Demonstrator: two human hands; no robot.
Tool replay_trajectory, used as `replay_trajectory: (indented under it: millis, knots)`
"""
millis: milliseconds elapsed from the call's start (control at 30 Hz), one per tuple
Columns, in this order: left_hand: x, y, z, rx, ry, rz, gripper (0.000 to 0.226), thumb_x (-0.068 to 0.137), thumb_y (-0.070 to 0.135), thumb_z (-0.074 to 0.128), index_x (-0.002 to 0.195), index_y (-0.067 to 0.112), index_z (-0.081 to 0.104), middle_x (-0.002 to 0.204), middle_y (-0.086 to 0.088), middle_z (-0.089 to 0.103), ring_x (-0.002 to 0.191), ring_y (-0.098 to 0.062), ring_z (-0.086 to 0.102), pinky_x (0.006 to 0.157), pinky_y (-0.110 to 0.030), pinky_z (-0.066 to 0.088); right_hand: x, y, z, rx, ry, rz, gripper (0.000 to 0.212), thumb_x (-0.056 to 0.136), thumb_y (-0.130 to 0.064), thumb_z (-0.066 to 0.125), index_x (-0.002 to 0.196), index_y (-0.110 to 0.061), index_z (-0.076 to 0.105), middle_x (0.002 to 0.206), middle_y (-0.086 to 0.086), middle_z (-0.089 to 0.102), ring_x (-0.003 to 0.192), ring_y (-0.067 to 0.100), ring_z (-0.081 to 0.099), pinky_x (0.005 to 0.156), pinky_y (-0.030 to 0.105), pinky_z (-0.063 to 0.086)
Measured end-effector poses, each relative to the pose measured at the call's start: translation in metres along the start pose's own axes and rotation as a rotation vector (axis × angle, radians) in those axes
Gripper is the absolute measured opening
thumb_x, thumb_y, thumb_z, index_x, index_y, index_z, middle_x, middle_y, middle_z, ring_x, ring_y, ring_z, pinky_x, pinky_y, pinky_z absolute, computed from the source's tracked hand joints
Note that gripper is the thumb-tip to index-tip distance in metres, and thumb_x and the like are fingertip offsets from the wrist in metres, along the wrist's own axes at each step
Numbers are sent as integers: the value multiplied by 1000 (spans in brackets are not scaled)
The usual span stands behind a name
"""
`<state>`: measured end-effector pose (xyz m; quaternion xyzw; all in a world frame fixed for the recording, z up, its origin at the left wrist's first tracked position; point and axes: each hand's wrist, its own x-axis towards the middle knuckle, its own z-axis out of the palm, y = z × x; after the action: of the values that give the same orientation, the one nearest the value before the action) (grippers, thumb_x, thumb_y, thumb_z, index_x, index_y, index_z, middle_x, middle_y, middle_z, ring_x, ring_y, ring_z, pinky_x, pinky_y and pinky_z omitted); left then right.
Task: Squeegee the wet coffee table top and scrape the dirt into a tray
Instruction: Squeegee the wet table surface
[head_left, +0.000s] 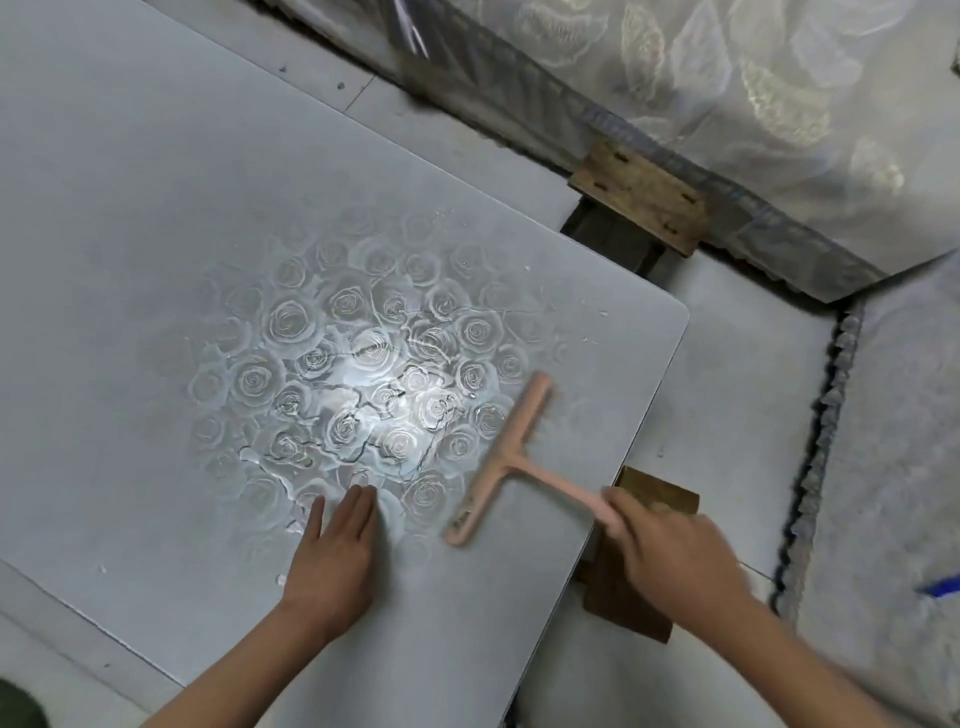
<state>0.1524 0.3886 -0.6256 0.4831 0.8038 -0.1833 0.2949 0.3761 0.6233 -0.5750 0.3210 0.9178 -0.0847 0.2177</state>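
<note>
The right hand (670, 551) curls round the handle of the pink squeegee (498, 460), whose blade lies on the table (130, 208) just right of the wet patch (363, 395), seemingly set for a stroke. The left hand (332, 551) rests flat, fingers straight, at the patch's near edge, probably steadying the table.

The right grip (670, 551) holds the handle of a pink squeegee (500, 460), its blade lying on the wet, rose-patterned surface (156, 208). The left grip (332, 556) rests flat, fingers straight, touching the puddled water (363, 395).
</note>
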Motion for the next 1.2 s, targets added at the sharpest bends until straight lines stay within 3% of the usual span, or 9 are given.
replay_trajectory:
  millis: [100, 200, 300, 400, 467, 700, 867, 1000, 1200]
  knots:
    - [0, 8, 3, -51, 44, -26, 74, 64, 5, 69, 134, -7, 48, 145, -21, 42, 135, -37, 38, 107, -57, 30, 40, -31, 2, -10, -2, -74, 33, 98, -36, 38, 131, -36, 34, 94, 2, 63, 84, 26, 63, 68, 34, 29]
    - [3, 6, 2, -29, 1, -48, 76, 81, 12, 52, 150, 1, 20, 159, -13, 8, 147, -28, 8, 116, -53, 5, 55, -17, -10, -50, 24, -143, 33, 98, -37, 36, 132, -37, 34, 98, 2, 63, 89, 27, 62, 70, 33, 31]
    - [8, 9, -4, -29, 44, -69, 75, 72, 10, 61, 143, 2, 38, 155, -11, 26, 145, -27, 20, 114, -59, 17, 44, 46, -32, -103, 28, -185, 35, 97, -44, 35, 131, -42, 38, 94, -4, 65, 88, 24, 64, 72, 33, 41]
    - [6, 9, -3, -17, -83, -74, 73, 86, 10, 41, 152, 8, 11, 161, -3, 0, 148, -19, -2, 117, -51, -3, 34, 86, -47, -187, -8, -153, 36, 98, -48, 26, 131, -45, 38, 92, -7, 64, 86, 21, 65, 72, 32, 43]
    - [9, 9, 0, -12, -126, -98, 73, 87, 10, 36, 152, 9, 2, 161, -2, -8, 148, -18, -8, 116, -50, -7, 38, 75, -43, -173, -48, -182, 35, 98, -46, 28, 132, -43, 35, 97, -5, 64, 90, 23, 64, 75, 32, 43]
    - [12, 13, 5, -59, -137, -151, 72, 87, 9, 35, 152, 9, 4, 161, -3, -8, 148, -19, -9, 115, -53, -11, 99, -35, -29, -161, -33, -382, 34, 96, -33, 41, 130, -33, 36, 102, 6, 61, 95, 28, 59, 73, 35, 25]
    - [11, 8, 5, -54, -119, -116, 72, 86, 5, 33, 152, 11, 5, 161, -2, -8, 148, -19, -10, 114, -53, -12, 100, 52, -74, -146, -48, -370, 33, 97, -50, 32, 130, -45, 35, 103, -7, 63, 97, 19, 62, 82, 33, 41]
    - [11, 4, 9, -74, -92, -96, 73, 86, 5, 35, 152, 11, 6, 161, -2, -8, 148, -20, -11, 114, -53, -13, 107, 93, -97, -323, -117, -268, 33, 98, -50, 29, 131, -46, 32, 104, -10, 62, 96, 17, 62, 80, 31, 42]
    - [10, 1, 11, -74, -76, -75, 69, 88, 6, 34, 152, 10, 10, 161, -2, -5, 148, -20, -10, 113, -53, -16, 135, -22, -47, -172, -124, -461, 31, 99, -43, 31, 129, -36, 38, 99, 3, 64, 88, 28, 61, 69, 33, 37]
